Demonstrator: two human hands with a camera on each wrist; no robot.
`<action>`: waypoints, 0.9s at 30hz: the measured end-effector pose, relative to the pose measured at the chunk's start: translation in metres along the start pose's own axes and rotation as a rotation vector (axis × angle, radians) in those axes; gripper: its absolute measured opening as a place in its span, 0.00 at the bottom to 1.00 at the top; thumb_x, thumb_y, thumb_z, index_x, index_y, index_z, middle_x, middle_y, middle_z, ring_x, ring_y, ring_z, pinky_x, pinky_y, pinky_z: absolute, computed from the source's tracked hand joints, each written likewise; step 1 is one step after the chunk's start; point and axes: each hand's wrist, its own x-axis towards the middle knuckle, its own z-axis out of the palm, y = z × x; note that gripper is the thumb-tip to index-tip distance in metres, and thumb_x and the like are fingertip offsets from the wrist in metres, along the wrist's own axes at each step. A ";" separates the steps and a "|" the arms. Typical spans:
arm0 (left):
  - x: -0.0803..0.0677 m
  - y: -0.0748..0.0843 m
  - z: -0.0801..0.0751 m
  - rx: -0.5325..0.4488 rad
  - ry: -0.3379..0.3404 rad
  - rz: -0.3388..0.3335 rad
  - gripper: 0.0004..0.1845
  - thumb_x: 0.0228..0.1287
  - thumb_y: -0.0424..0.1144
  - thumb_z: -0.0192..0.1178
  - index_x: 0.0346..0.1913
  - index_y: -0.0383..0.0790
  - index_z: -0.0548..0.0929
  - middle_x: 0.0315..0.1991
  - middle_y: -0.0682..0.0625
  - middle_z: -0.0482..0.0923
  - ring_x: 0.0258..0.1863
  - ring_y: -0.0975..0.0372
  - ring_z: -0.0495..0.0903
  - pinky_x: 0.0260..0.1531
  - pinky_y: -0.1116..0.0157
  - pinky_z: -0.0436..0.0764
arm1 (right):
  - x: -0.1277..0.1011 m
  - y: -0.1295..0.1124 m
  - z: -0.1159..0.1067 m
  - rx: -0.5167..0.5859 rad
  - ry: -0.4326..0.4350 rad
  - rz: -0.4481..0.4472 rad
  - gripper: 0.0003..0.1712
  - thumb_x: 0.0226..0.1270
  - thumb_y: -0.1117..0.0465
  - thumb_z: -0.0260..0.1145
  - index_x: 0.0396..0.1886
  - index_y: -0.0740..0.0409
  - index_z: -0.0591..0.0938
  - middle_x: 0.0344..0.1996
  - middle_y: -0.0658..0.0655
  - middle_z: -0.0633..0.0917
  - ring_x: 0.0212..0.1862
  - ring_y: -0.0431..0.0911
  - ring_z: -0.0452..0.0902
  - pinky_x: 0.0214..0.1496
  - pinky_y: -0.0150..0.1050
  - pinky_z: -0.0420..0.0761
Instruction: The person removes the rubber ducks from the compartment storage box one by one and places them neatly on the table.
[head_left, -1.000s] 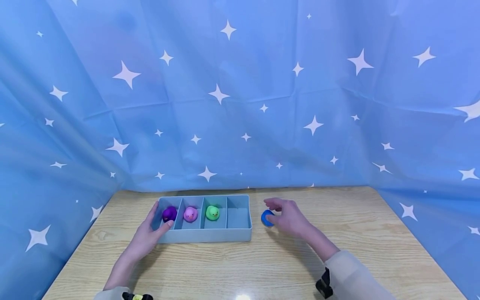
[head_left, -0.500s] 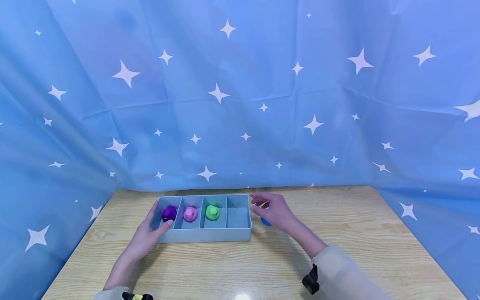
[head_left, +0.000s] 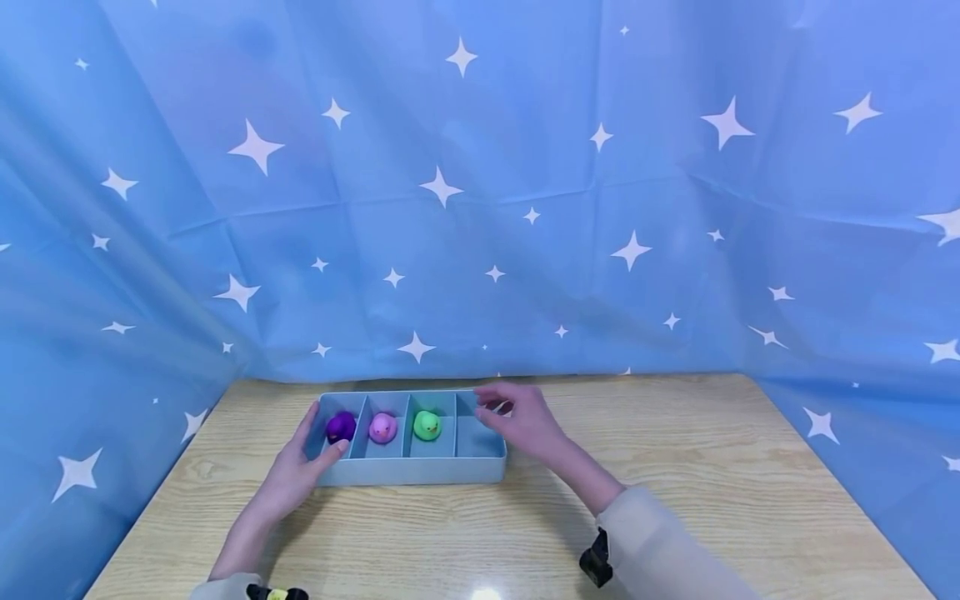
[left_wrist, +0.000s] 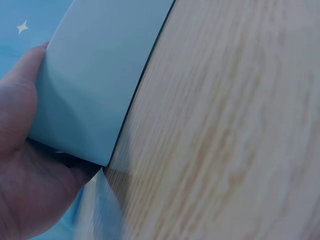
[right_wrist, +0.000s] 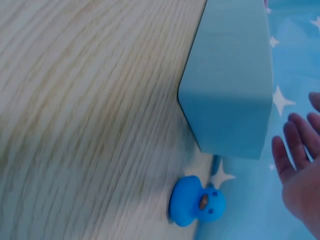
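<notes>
A light blue tray (head_left: 408, 471) with several compartments stands on the wooden table (head_left: 465, 542). From the left, its compartments hold a purple duck (head_left: 341, 427), a pink duck (head_left: 383, 427) and a green duck (head_left: 427, 425); the rightmost one is bare. My left hand (head_left: 296, 471) rests against the tray's left front corner (left_wrist: 95, 95), fingers straight along the end wall and thumb on the front rim. My right hand (head_left: 521, 421) hovers open at the tray's right end, holding nothing. A blue duck (right_wrist: 197, 202) lies on the table beside the tray's corner (right_wrist: 227, 95); the right hand hides it in the head view.
A blue curtain with white stars (head_left: 480, 208) hangs behind the table and down both sides. The table's left edge (head_left: 161, 500) and right edge (head_left: 817, 467) run forward from the back corners.
My right hand has moved left, from the blue duck on the table to the tray's right end. The duck stays on the table. The left hand and the tray have not moved.
</notes>
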 end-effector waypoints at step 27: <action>0.000 0.002 0.001 0.004 0.013 0.011 0.53 0.75 0.59 0.58 0.84 0.42 0.35 0.81 0.30 0.40 0.78 0.34 0.42 0.72 0.34 0.50 | 0.010 -0.011 0.030 -0.079 -0.185 0.013 0.23 0.71 0.63 0.71 0.63 0.63 0.82 0.54 0.61 0.86 0.43 0.45 0.83 0.41 0.34 0.83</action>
